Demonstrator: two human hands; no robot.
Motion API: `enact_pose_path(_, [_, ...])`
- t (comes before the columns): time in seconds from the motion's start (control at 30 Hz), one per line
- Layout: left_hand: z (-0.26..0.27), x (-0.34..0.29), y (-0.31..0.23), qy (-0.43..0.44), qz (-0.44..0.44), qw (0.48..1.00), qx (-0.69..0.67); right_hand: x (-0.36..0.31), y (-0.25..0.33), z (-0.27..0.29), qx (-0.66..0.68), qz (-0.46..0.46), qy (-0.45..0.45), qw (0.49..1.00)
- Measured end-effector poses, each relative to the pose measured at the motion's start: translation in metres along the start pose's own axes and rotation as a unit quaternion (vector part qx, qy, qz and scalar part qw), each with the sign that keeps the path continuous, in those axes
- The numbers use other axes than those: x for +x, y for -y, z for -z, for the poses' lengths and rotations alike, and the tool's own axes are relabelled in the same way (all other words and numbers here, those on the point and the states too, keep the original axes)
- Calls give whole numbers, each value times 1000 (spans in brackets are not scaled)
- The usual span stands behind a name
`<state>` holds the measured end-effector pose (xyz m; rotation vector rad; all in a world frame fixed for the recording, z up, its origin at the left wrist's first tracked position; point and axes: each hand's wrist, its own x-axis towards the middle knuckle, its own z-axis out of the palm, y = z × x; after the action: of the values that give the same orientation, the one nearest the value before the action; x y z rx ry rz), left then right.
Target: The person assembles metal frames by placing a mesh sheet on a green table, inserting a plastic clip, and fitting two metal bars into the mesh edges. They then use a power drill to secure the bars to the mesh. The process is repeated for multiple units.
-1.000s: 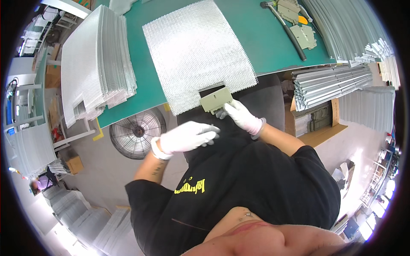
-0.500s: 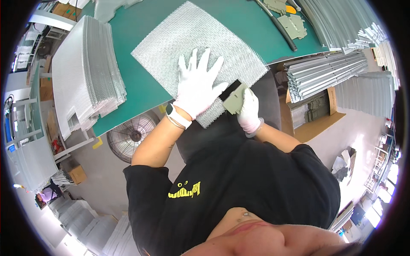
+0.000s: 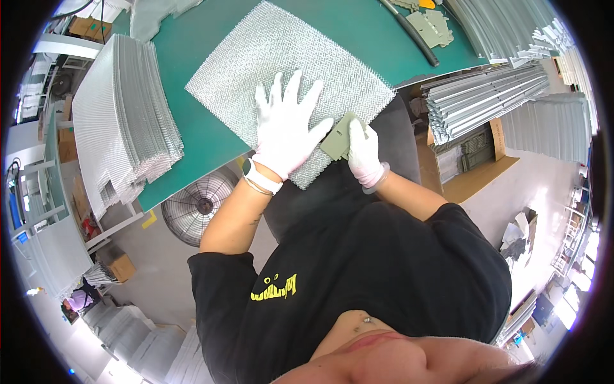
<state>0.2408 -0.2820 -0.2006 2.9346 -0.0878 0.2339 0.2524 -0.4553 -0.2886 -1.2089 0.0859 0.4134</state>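
Note:
A silver metal mesh sheet [image 3: 256,57] lies skewed on the green tabletop, its near corner jutting past the edge toward me. My left hand [image 3: 288,125], in a white glove, rests flat on the mesh with fingers spread. In my right hand [image 3: 364,153], also gloved, an olive-green flat plastic piece [image 3: 336,139] is pinched between thumb and fingers. That piece sits at the mesh's near right edge, over the place of a cutout, close to my left thumb. Whether it is seated on the mesh edge I cannot tell.
A tall stack of mesh sheets [image 3: 118,115] stands at the table's left. A dark-handled tool [image 3: 419,41] and more olive-green pieces [image 3: 432,29] lie at the far right. Metal strips [image 3: 486,96] are piled above an open carton [image 3: 480,173]. A floor fan [image 3: 203,205] stands below the table edge.
My right hand has brought the green piece up and left onto the mesh's cutout, which showed dark before. The mesh and my left hand appear slightly farther left.

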Motion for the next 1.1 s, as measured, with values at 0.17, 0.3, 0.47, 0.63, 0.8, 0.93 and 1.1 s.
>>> enact_pose_path(0.17, [-2, 6, -2, -3, 19, 1000, -9, -3, 2, 1, -33, 4, -4, 999])
enact_pose_path(0.3, [-2, 7, -4, -16, 16, 1000, -2, -5, 2, 0, -23, 20, -9, 1000])
enact_pose_path(0.47, [-3, 6, -5, -5, 11, 1000, -2, 1, -8, -3, 44, 10, -9, 999])
enact_pose_path(0.63, [-5, 5, -5, -9, 12, 1000, 2, 6, 9, -4, 38, -64, 70, 995])
enact_pose_path(0.8, [-2, 1, -8, -7, 8, 1000, -9, -3, 15, -3, 35, -48, 58, 997])
enact_pose_path(0.93, [-3, 0, -10, -4, 11, 1000, -8, -6, 26, -9, 19, -57, 26, 998])
enact_pose_path(1.1, [-3, 1, -10, 0, 8, 1000, -5, -3, 3, -14, 105, -14, -27, 994])
